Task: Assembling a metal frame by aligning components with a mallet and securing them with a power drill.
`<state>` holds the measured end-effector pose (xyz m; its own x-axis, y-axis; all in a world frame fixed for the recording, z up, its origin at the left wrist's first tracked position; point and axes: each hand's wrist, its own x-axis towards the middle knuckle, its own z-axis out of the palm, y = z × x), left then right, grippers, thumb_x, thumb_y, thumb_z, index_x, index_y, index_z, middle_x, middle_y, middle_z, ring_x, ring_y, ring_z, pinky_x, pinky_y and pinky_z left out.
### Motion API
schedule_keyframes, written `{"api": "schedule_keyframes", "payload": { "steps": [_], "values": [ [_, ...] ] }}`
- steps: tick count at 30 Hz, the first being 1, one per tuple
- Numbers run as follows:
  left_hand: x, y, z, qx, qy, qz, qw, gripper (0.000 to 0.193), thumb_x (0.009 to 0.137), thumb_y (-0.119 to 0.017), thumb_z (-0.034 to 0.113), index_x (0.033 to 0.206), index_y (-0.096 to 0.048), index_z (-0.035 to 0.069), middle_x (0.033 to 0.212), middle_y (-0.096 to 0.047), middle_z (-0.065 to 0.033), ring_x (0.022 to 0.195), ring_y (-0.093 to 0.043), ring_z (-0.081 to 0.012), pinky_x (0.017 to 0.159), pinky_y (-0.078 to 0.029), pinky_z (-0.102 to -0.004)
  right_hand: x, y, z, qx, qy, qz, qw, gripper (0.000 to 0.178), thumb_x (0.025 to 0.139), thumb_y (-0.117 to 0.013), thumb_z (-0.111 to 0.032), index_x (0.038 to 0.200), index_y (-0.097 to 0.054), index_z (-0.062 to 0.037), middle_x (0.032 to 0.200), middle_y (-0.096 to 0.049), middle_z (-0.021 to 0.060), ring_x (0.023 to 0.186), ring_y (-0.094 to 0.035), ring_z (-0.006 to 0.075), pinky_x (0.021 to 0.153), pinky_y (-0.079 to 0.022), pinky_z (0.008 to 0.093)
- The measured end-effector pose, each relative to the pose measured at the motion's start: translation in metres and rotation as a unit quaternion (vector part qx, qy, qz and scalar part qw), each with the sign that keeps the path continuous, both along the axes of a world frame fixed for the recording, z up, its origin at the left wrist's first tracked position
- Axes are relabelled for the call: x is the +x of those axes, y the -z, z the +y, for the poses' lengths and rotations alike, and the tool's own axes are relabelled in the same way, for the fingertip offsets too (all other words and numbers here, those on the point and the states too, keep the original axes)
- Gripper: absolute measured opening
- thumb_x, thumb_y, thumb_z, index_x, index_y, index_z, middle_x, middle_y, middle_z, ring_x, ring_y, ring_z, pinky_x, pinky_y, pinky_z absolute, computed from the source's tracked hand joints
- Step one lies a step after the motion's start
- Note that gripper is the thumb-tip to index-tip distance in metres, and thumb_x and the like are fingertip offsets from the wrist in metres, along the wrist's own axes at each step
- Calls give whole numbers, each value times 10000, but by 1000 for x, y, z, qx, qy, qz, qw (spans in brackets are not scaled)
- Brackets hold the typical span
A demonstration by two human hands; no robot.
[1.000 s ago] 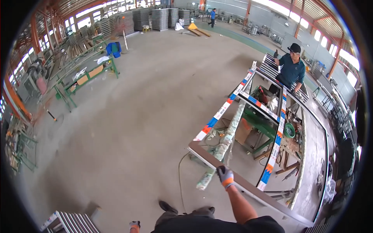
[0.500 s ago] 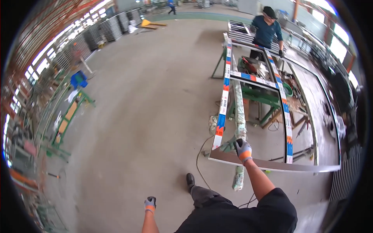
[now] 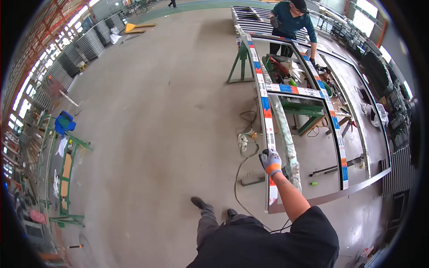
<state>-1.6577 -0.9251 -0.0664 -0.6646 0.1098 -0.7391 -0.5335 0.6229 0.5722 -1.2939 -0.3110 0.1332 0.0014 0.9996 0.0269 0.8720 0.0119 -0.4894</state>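
My right hand (image 3: 271,162), in a grey glove with an orange cuff, is closed round the left rail of a large metal window frame (image 3: 268,120). Striped tape in white, blue and red covers its rails, and one crossbar divides it. The frame lies across supports, its near end reaching toward me. Just under it and right of my hand runs a long bar in pale wrapping (image 3: 287,140). My left hand is out of view. On the far side a co-worker (image 3: 292,20) in a dark top and cap leans over, one gloved hand at the frame's inner rail.
A green trestle (image 3: 242,62) stands at the far left of the frame. Beneath are a cable (image 3: 237,178) on the floor and a green bench (image 3: 301,108) with tools. Far left are a blue bin (image 3: 65,123), a green rack (image 3: 66,178) and a yellow pallet jack (image 3: 131,27).
My right hand has shifted from the near end, by the wrapped bar, onto the left rail. My left hand has left the view. The co-worker bends lower over the frame.
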Motion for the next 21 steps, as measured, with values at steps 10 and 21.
{"api": "schedule_keyframes", "payload": {
  "steps": [10, 21],
  "values": [
    [-274, 21, 267, -25, 193, 10, 981, 179, 885, -605, 365, 918, -592, 190, 738, -565, -17, 614, -509, -131, 506, -428, -329, -45, -7, 30, -68, 231, -15, 970, 256, 828, -659, -331, 905, -699, -89, 859, -700, 148, 851, -665, 340, 794, -513, 435],
    [-429, -84, 852, 272, 314, 209, 885, 161, 914, -597, 168, 760, -551, 176, 658, -578, 2, 513, -483, -98, 452, -354, -260, -67, 19, 125, 38, 346, 53, 936, 231, 838, -651, -277, 888, -685, -54, 850, -685, 166, 808, -649, 341, 755, -505, 408]
  ]
}}
